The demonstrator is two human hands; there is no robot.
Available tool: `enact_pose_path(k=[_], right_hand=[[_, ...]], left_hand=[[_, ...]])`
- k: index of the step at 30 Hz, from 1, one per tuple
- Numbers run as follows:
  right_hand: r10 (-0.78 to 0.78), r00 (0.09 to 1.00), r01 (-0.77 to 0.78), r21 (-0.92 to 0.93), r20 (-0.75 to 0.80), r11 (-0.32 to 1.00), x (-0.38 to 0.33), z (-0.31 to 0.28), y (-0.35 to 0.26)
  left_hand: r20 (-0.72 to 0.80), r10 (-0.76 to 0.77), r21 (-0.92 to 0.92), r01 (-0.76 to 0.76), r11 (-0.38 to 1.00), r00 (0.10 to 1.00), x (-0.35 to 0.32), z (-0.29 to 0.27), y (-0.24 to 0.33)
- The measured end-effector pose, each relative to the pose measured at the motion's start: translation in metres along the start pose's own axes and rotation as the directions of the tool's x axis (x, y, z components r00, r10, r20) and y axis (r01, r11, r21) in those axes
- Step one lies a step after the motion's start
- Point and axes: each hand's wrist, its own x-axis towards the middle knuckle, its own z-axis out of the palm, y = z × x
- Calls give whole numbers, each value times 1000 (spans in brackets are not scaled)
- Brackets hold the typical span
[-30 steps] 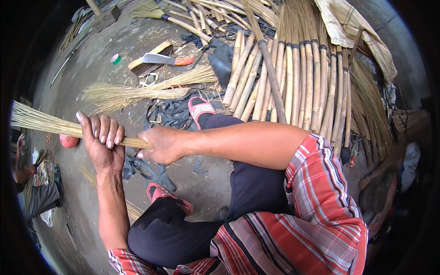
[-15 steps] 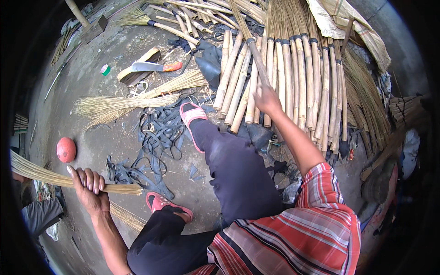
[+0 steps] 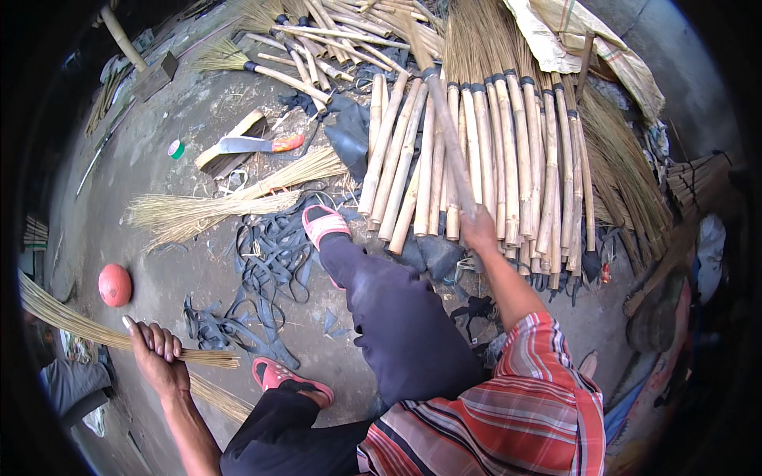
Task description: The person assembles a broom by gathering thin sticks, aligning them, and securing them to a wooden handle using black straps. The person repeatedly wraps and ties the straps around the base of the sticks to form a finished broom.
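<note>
Your right hand point(image 3: 479, 226) has left the straw bundle point(image 3: 95, 333) and reached out to the row of bamboo sticks, where it is now closed around one bamboo stick point(image 3: 444, 127) lying across the others. So the bundle is now held only by your left hand point(image 3: 159, 357), fingers wrapped tightly, low at your left side.

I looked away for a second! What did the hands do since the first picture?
The right hand let go of the straw bundle, reached forward and gripped a bamboo stick from the pile. The left hand kept holding the bundle, which now sits lower and nearer the body. The orange ball and knife stayed put.
</note>
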Motion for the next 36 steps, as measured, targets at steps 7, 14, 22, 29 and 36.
enact_pose_path(k=[7,14,22,29,36], right_hand=[[-75,892,86,4,-446,996,55,-116,27],[193,961,-255,-358,-200,898,69,-132,85],[14,949,-153,-421,-316,894,59,-106,59],[-74,997,75,-176,14,982,30,18,-19],[-12,995,34,-222,101,975,17,90,-55]], left_hand=[[-14,-3,24,4,1000,1000,1,-4,1],[-12,-11,7,11,1000,1000,4,-5,-1],[-25,-30,41,31,999,999,5,-2,1],[-18,-74,36,75,997,997,7,-3,2],[-67,-73,52,76,996,995,7,-7,3]])
